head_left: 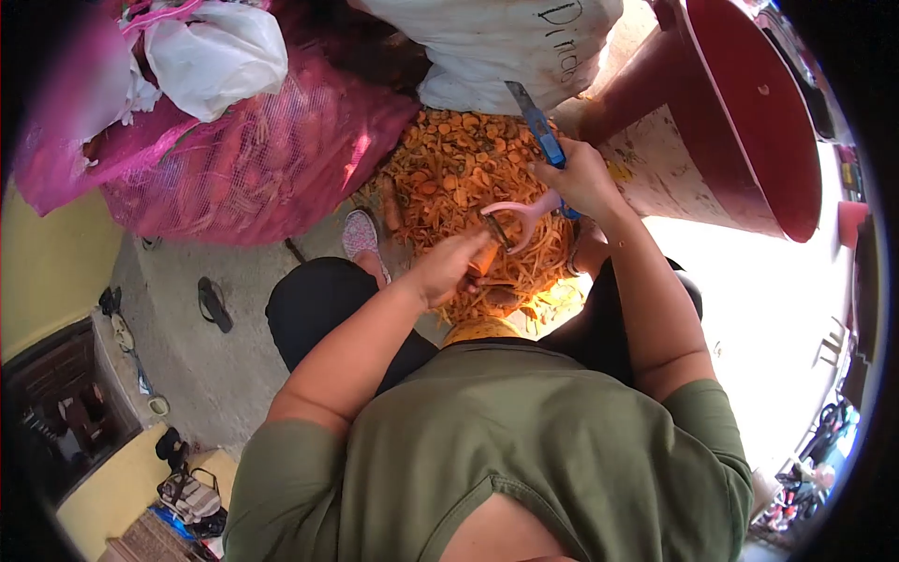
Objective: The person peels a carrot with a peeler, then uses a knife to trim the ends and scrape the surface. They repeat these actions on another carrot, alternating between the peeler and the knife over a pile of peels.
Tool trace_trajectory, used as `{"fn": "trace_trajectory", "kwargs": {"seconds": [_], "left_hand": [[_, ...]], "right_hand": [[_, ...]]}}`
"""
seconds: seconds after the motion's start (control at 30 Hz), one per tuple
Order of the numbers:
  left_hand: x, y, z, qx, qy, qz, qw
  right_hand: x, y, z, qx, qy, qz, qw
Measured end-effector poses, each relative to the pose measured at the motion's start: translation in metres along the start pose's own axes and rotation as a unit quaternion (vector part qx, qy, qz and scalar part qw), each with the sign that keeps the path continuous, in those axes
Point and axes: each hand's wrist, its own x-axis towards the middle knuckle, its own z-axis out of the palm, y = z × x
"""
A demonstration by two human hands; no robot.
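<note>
My left hand (448,270) is closed around an orange carrot (484,259), its end pointing up toward the peeler. In my right hand (587,183) are a pink Y-shaped peeler (530,218) and a blue box cutter (540,129) with its blade end pointing away from me. The peeler's head sits right at the carrot's upper end, close to my left fingertips. Beneath both hands spreads a heap of carrot peelings and cut slices (457,159). A whole carrot (390,202) lies along the heap's left side.
A pink mesh sack (253,169) full of carrots stands at upper left, with a white plastic bag (217,58) on it. A white sack with lettering (506,42) stands behind the heap. At right leans a large dark red bucket (749,112). A black slipper (214,304) lies on the floor.
</note>
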Motion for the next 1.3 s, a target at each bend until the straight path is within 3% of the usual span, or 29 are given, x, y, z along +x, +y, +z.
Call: {"fn": "trace_trajectory", "kwargs": {"seconds": [0.1, 0.23, 0.3, 0.37, 0.4, 0.47, 0.6, 0.7, 0.77, 0.87, 0.93, 0.97, 1.1, 1.13, 1.2, 1.3], "left_hand": [[0.016, -0.004, -0.002, -0.062, -0.001, -0.024, 0.998], [0.026, -0.001, -0.012, -0.106, 0.013, -0.021, 0.994], [0.029, -0.003, -0.018, -0.111, 0.021, -0.018, 0.993], [0.03, -0.01, -0.024, -0.109, -0.045, 0.038, 0.992], [0.03, -0.011, -0.023, -0.108, -0.077, 0.064, 0.989], [0.029, -0.011, -0.019, -0.104, -0.028, 0.046, 0.993], [0.022, -0.007, -0.026, -0.098, -0.014, 0.037, 0.994], [0.016, -0.002, -0.024, -0.105, 0.002, -0.011, 0.994], [0.01, -0.003, -0.021, -0.114, -0.009, 0.013, 0.993], [0.013, -0.011, -0.033, -0.164, -0.063, -0.006, 0.984], [0.015, -0.011, -0.039, -0.201, -0.091, -0.016, 0.975], [0.013, -0.011, -0.039, -0.216, -0.093, -0.014, 0.972], [0.011, -0.008, -0.032, -0.205, -0.034, -0.013, 0.978], [0.009, -0.005, -0.028, -0.196, -0.019, -0.009, 0.98], [0.004, -0.002, -0.02, -0.177, 0.011, -0.006, 0.984], [0.008, -0.008, -0.032, -0.216, -0.044, -0.015, 0.975]], "right_hand": [[0.006, 0.016, -0.002, -0.013, 0.036, -0.024, 0.999], [0.015, 0.023, 0.0, 0.05, 0.06, 0.025, 0.997], [0.006, 0.011, 0.013, 0.076, -0.002, 0.032, 0.997], [-0.001, -0.006, 0.025, 0.042, -0.055, 0.041, 0.997], [0.001, -0.006, 0.026, 0.032, -0.044, 0.039, 0.998], [0.008, -0.004, 0.027, 0.011, -0.024, 0.036, 0.999], [0.037, 0.015, -0.001, -0.072, 0.113, 0.075, 0.988], [0.03, 0.004, 0.012, 0.023, 0.04, 0.06, 0.997], [0.012, -0.015, 0.034, 0.059, -0.026, 0.013, 0.998], [0.02, -0.005, 0.043, -0.01, -0.003, 0.018, 1.0], [0.038, 0.003, 0.015, -0.025, 0.045, 0.085, 0.995], [0.052, 0.023, 0.013, -0.107, 0.115, 0.066, 0.985], [0.018, -0.013, 0.035, 0.084, 0.001, 0.042, 0.996], [0.011, -0.022, 0.043, 0.002, -0.037, -0.015, 0.999], [0.011, -0.027, 0.044, -0.077, -0.035, 0.027, 0.996], [0.042, 0.002, 0.019, -0.087, 0.101, 0.062, 0.989]]}}
